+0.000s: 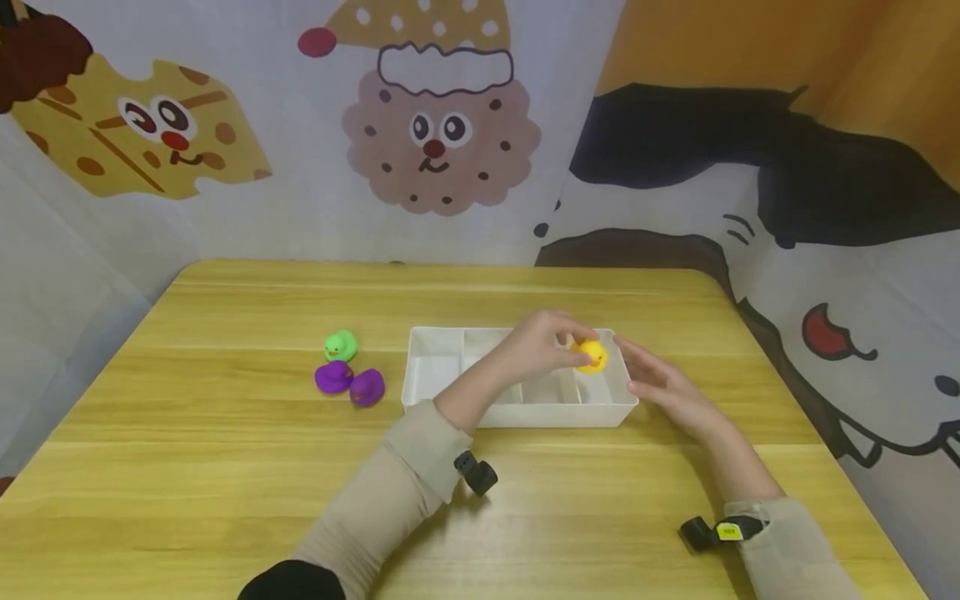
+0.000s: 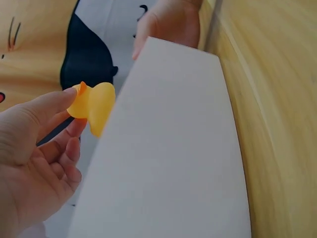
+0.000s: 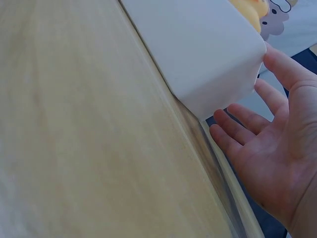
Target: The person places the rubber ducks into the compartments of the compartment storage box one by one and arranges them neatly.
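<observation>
A yellow rubber duck point(image 1: 592, 356) is pinched between the thumb and fingers of my left hand point(image 1: 542, 346), over the right end compartment of a white divided box point(image 1: 555, 416). In the left wrist view the duck point(image 2: 99, 106) shows at the box's upper edge, its lower part hidden behind the white side wall point(image 2: 163, 139). My right hand point(image 1: 671, 392) is at the box's right end, fingers spread and loosely bent. In the right wrist view its thumb and fingertips point(image 3: 275, 57) are right at the box's end wall and corner.
Left of the box, a green rubber duck point(image 1: 341, 345) and two purple rubber ducks point(image 1: 333, 377) stand close together on the wooden table point(image 1: 225, 467). Thin dividers split the box into several compartments. Behind the table hangs a cloth point(image 1: 285, 225) with cartoon prints.
</observation>
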A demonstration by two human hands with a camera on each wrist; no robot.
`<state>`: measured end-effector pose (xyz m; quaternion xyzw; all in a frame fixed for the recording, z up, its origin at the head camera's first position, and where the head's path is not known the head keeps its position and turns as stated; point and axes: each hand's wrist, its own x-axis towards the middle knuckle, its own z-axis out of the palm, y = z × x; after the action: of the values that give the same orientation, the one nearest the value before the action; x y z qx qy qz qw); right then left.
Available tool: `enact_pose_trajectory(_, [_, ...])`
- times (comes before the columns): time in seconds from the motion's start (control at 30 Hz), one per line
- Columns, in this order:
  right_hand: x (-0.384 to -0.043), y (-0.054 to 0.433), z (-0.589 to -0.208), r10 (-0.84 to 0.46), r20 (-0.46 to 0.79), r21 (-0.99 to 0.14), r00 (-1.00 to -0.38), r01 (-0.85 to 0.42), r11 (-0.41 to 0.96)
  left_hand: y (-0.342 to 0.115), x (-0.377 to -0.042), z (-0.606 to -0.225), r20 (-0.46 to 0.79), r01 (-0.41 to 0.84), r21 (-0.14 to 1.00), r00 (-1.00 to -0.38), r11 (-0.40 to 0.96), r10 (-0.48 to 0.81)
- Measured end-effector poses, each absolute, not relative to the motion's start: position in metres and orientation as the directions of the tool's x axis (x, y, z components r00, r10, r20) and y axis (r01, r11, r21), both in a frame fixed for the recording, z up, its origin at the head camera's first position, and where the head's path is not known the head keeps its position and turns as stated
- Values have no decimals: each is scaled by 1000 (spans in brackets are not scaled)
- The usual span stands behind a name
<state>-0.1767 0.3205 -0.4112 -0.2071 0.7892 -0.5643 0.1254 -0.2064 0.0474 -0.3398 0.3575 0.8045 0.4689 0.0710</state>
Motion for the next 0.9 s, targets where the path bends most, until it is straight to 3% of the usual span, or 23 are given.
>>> enact_pose_trajectory(0.53, [-176,322,-414,-479,34,-949,-877,-178,258,60,-226,-354,192,501,817,-703,285,685])
enact_pose_trajectory(0.9, [-176,321,-414,-470,37,-950,-882,-178,259,65,-228,-361,73,449,798,-734,402,675])
